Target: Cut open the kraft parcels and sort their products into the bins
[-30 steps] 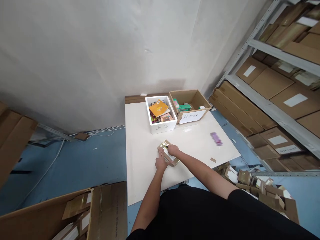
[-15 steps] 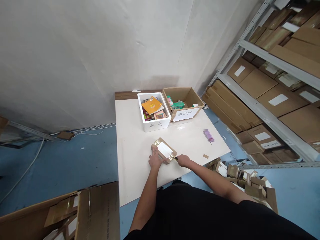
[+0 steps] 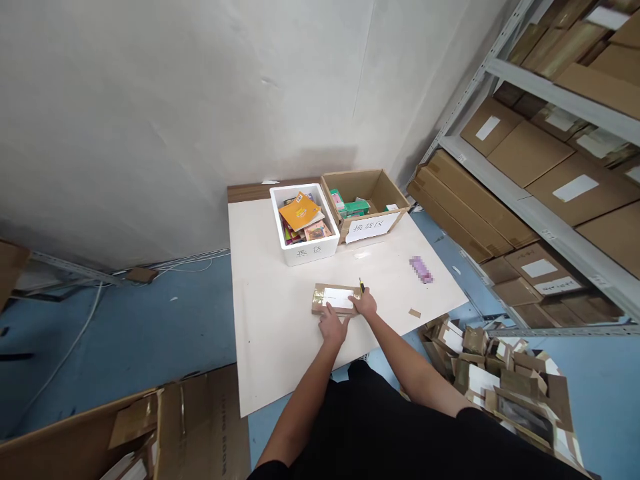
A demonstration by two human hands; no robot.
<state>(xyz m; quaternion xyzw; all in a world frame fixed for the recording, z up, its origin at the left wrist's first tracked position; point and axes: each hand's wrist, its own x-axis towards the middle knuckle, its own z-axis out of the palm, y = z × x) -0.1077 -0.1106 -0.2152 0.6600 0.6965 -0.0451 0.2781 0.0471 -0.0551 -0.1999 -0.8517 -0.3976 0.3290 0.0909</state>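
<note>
A small taped cardboard box (image 3: 318, 301) with a white label lies on the table in front of me. My left hand (image 3: 333, 325) grips its near long side, fingertips on the label's edge. At the box's right end, my right hand (image 3: 367, 304) holds a utility knife (image 3: 361, 287), yellow and black, pointing away from me. The thumb of that hand reaches onto the top of the box. Whether the blade is out is too small to tell.
Behind stand a white foam box (image 3: 311, 253) of booklets and an open carton (image 3: 400, 207) with green packages. A blurred purple item (image 3: 421, 269) and a cardboard scrap (image 3: 415, 313) lie to the right. Shelves of cartons (image 3: 555, 180) rise at right; discarded boxes (image 3: 500, 380) cover the floor.
The box has turned so its long side faces me. My right hand has moved from its near corner onto its right end, the knife now pointing away. My left hand has shifted right.
</note>
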